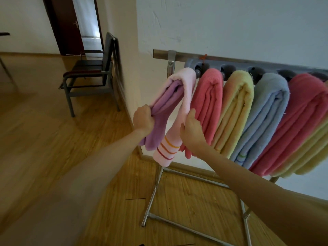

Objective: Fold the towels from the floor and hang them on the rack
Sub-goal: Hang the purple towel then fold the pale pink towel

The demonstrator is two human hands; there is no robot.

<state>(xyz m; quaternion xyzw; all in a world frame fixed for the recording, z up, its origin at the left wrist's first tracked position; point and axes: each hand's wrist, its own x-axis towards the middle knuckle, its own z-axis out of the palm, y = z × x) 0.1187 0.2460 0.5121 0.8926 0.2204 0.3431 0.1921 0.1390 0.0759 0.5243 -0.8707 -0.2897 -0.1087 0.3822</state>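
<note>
Wooden flooring (58, 139) and a pale wall (230, 27) frame what I see, with the metal rack (171, 58) standing against that wall as my fixed mark.

From the fingers outward: on my left hand (143, 119) the fingers are curled tight round the purple folds of the pink-and-purple towel (177, 96), gripping them in a bunch just below the rack's bar. On my right hand (191, 129) the fingers (192, 111) and thumb pinch the pale pink outer layer of the same towel — the thumb on the near side, the fingertips wrapped over its right edge. Both forearms reach up from the bottom of the view toward the rack.

That towel is draped over the rack's leftmost arm, folded, its striped pink end hanging down between my two hands. Just right of it on the rack hang a coral towel (207, 103), then a yellow towel (236, 110), then a blue towel (262, 118), then a second coral towel (298, 121), each folded and draped over its own arm, each touching its neighbour. At the rack's far right edge more yellow cloth shows, cut off by the frame — I cannot tell how many pieces.

Below the towels the rack's crossed metal legs (156, 189) rest on the floor. Left of the rack, well apart from it, a dark chair (92, 71) sits beside a wall corner, with a dark doorway (78, 23) beyond it.
</note>
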